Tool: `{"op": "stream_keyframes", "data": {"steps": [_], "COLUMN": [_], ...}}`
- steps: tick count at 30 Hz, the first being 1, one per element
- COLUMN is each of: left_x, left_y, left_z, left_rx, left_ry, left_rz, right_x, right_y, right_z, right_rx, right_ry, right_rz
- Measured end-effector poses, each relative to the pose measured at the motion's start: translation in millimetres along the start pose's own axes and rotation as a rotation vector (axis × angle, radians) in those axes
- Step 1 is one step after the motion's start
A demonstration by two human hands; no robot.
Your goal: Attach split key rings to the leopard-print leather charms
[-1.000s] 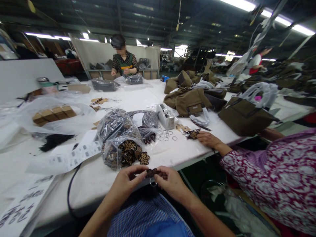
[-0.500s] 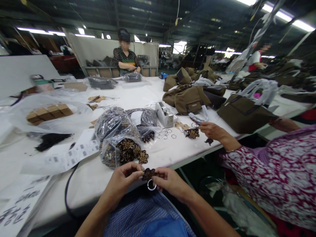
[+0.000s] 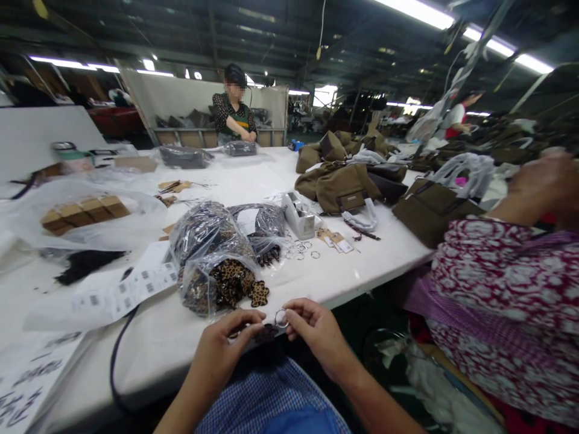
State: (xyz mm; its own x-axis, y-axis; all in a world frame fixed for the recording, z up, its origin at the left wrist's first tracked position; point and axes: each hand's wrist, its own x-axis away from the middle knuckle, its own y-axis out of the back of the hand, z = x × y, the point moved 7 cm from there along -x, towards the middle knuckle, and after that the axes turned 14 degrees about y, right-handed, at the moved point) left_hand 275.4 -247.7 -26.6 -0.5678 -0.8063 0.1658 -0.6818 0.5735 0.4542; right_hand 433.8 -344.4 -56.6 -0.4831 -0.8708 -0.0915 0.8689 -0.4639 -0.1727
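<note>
At the near edge of the white table [image 3: 253, 181], both my hands work on one small piece. My left hand [image 3: 226, 346] pinches a dark leopard-print flower charm [image 3: 266, 333]. My right hand [image 3: 314, 328] pinches a metal key ring [image 3: 281, 317] at the charm's top. Just beyond my hands lies a clear plastic bag [image 3: 212, 274] stuffed with more leopard charms, one loose charm [image 3: 259, 293] lying at its mouth. Loose key rings [image 3: 302, 249] are scattered further back on the table.
A person in a red floral top [image 3: 493, 301] sits close on my right. Olive handbags [image 3: 344, 187] pile at the right of the table, with a small white box [image 3: 298, 216], barcode label sheets [image 3: 122, 289] and bagged cardboard boxes [image 3: 84, 211]. Another person [image 3: 234, 111] works at the far end.
The ring has gone from hanging below the charm to above it between my fingers. The neighbour's hand left the table with the charm it held and rose at the right.
</note>
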Motion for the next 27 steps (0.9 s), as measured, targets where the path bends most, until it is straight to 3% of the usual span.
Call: {"op": "stream_keyframes", "data": {"steps": [7, 14, 27], "left_x": [3, -2, -1], "left_y": [-14, -16, -21], "left_z": [-4, 7, 12], "left_rx": [0.114, 0.257, 0.47], "left_ry": [0.05, 0.147, 0.311], "left_rz": [0.057, 0.092, 0.199], "right_x": [0, 1, 1], "right_y": [-5, -17, -19], "right_z": [9, 2, -5], "right_rx": [0.095, -0.121, -0.177], "right_ry": [0.098, 0.002, -0.031], "right_rz": [0.014, 0.119, 0.139]}}
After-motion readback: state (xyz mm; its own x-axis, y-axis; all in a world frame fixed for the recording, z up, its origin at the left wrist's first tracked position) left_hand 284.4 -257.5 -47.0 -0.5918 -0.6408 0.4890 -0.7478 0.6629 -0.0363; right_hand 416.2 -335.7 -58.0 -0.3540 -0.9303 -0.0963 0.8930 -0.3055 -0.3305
